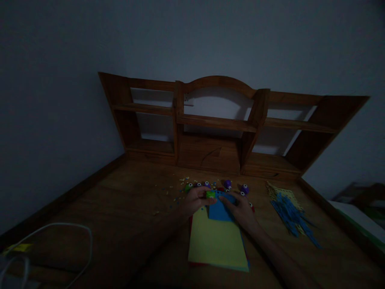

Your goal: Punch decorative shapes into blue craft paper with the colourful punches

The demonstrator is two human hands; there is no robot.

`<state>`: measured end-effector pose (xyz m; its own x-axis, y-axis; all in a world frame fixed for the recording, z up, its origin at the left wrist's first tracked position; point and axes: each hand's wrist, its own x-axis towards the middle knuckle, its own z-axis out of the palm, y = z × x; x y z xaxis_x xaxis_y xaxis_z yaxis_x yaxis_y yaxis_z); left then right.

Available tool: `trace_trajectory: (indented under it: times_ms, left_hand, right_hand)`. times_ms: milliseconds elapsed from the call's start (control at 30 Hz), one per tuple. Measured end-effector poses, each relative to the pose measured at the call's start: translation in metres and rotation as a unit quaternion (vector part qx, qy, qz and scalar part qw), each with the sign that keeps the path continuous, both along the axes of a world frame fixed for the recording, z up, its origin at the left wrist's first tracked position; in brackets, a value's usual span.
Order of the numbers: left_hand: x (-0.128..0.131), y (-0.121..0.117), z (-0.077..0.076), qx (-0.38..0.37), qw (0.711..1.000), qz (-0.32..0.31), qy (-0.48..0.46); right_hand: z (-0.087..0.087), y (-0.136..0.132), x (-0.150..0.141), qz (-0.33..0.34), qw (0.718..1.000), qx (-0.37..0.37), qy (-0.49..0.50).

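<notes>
My left hand [197, 199] is closed around a small bright green craft punch [211, 194], with the thumb below it and the fingers above. The punch sits at the upper left edge of a sheet of blue paper [221, 210], which has a row of small holes along its top. My right hand [240, 207] grips the blue paper near its upper right, thumb lying on the sheet. Beneath is a stack of paper with a yellow sheet [216, 245] on top, red and blue edges showing under it.
Several more punches surround the hands, among them a purple punch [227, 184] and a green punch [188, 187]. Tiny paper bits [184, 179] are scattered on the wooden desk [135, 192]. Blue strips [288, 214] lie at right, a white cable [69, 224] at left. A wooden shelf [216, 121] stands behind.
</notes>
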<state>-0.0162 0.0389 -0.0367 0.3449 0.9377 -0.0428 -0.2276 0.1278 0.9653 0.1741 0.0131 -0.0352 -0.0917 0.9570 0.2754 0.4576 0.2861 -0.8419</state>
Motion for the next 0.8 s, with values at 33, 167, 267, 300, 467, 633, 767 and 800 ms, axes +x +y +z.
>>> trace_trajectory:
  times_ms: [33, 167, 267, 300, 467, 633, 767, 800]
  left_hand:
    - [0.0, 0.001, -0.001, 0.007, 1.0, -0.003, -0.002]
    - [-0.004, 0.004, -0.004, 0.034, 0.999, 0.002, 0.003]
    - [-0.007, 0.006, -0.006, 0.041, 0.999, 0.018, 0.004]
    - [-0.008, 0.007, -0.007, 0.044, 0.999, 0.022, -0.001]
    - [-0.011, 0.014, -0.009, 0.066, 0.996, 0.059, -0.034]
    - [-0.013, 0.017, 0.001, 0.023, 0.989, 0.097, -0.107]
    - [-0.019, 0.02, 0.008, 0.006, 0.989, 0.114, -0.097]
    - [-0.022, 0.021, 0.008, 0.006, 0.989, 0.12, -0.088]
  right_hand:
    - [0.0, 0.0, 0.0, -0.005, 1.0, -0.005, 0.008]
    - [0.0, 0.002, 0.002, -0.031, 0.999, -0.013, 0.03]
    - [0.003, 0.002, 0.003, -0.038, 0.999, -0.008, 0.036]
    - [0.003, 0.002, 0.004, -0.039, 0.998, -0.01, 0.039]
    - [0.001, 0.004, 0.005, -0.043, 0.996, -0.035, 0.076]
    - [0.001, 0.005, 0.005, -0.051, 0.994, -0.057, 0.084]
    - [0.004, 0.003, 0.005, -0.052, 0.994, -0.057, 0.081]
    - [0.004, 0.003, 0.005, -0.05, 0.994, -0.058, 0.079]
